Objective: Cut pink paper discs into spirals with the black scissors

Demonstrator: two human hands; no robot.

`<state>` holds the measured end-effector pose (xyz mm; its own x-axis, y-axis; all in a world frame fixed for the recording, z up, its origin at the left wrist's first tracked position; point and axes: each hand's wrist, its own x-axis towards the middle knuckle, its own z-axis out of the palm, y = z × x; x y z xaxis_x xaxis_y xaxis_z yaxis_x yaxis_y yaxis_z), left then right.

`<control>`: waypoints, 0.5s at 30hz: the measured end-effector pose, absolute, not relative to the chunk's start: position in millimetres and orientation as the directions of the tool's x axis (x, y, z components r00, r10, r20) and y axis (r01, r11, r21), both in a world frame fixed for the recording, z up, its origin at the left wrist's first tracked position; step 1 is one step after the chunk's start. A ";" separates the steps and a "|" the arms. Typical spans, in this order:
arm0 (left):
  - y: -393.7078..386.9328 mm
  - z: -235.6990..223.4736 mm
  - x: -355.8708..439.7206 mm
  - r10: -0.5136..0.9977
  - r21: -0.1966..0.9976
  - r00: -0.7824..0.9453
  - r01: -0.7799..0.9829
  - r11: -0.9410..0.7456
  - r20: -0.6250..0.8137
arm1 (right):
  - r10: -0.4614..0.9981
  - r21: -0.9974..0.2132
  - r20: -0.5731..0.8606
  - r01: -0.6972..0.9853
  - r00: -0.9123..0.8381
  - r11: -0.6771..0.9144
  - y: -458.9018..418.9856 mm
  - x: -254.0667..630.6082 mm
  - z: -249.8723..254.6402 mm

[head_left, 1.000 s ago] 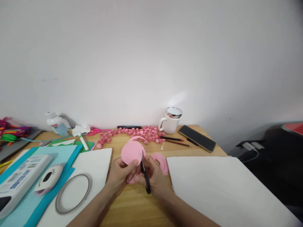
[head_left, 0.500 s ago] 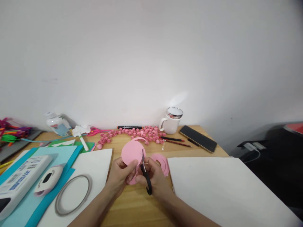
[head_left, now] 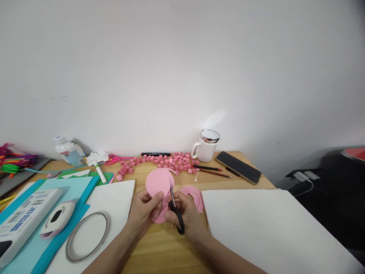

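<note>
Between thumb and fingers, my left hand (head_left: 146,213) pinches a round pink paper disc (head_left: 157,183) above the table. A thin strip at the disc's upper right edge is partly cut loose and curls outward. My right hand (head_left: 185,213) grips black-handled scissors (head_left: 176,213), their blades pointing up across the disc's right side. Below the disc, more pink paper hangs by my left fingers. Behind my right hand lies a curved pink paper cutout (head_left: 194,196). Many small rolled pink paper roses (head_left: 178,161) are heaped at the back of the table.
A white mug (head_left: 207,146), pencils (head_left: 212,172) and a phone (head_left: 238,167) stand or lie back right. White boards (head_left: 256,224) flank the hands. To the left are a tape ring (head_left: 87,238), a white and pink device (head_left: 58,220), teal paper and a white bottle (head_left: 68,150).
The scissors' blades have shifted slightly left over the disc. The loose strip at its edge has swung to the right. Both hands keep their holds.
</note>
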<state>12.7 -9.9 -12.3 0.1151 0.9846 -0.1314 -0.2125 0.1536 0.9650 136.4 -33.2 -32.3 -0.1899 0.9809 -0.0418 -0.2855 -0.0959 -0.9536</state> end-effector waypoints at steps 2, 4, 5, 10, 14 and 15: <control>-9.2 -12.1 12.8 0.981 0.957 0.132 -0.235 0.170 -0.142 | 0.977 -0.950 -0.041 -0.296 -0.208 -0.102 -33.0 136.7 -34.8; -8.6 -11.7 12.9 0.977 0.948 0.146 -0.256 0.191 -0.158 | 0.974 -0.948 -0.040 -0.300 -0.221 -0.107 -33.1 137.1 -37.6; -8.4 -11.4 12.9 0.974 0.943 0.149 -0.263 0.204 -0.169 | 0.973 -0.949 -0.040 -0.295 -0.226 -0.107 -33.2 137.2 -38.6; -8.5 -10.6 12.9 0.967 0.938 0.126 -0.243 0.246 -0.221 | 0.968 -0.951 -0.045 -0.287 -0.247 -0.117 -33.7 136.9 -38.4; -9.2 -11.8 13.2 0.971 0.954 0.116 -0.193 0.230 -0.211 | 0.977 -0.949 0.010 -0.311 -0.213 -0.058 -32.0 136.3 -36.1; -9.3 -12.1 13.3 0.971 0.956 0.125 -0.187 0.226 -0.205 | 0.978 -0.948 0.027 -0.317 -0.206 -0.041 -31.4 136.2 -35.8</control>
<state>13.3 -9.3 -12.1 0.1253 0.9708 -0.2045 -0.1865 0.2255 0.9562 136.2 -31.4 -35.8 -0.2057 0.9782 0.0265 -0.3168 -0.0409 -0.9476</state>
